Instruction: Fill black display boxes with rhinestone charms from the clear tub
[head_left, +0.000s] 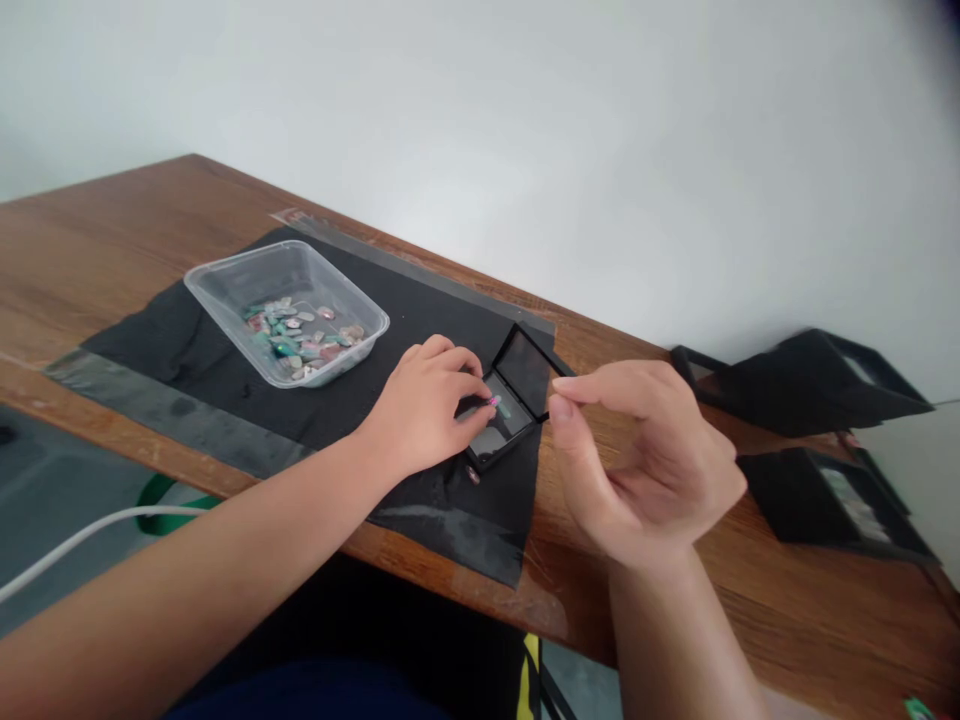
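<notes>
A small black case (514, 440) with a hinged, clear-windowed lid (525, 370) lies opened on a black mat (480, 520). My left hand (427, 405) reaches over the case, its thumb and forefinger pinched on a small shiny pink-purple piece (496, 400). Beside those fingertips a pale green sliver (505, 410) shows inside the case. My right hand (649, 460) is closed in a pinch at the raised lid's right edge, thumb and forefinger meeting there. One small pinkish stone (472, 475) rests on the mat by the case's near corner.
A clear plastic tub (217, 290) with many small coloured stones (300, 335) stands on the mat at left. Black open boxes (817, 380) sit at the right of the wooden table (112, 210), near the white wall. A white cable (82, 535) hangs below at left.
</notes>
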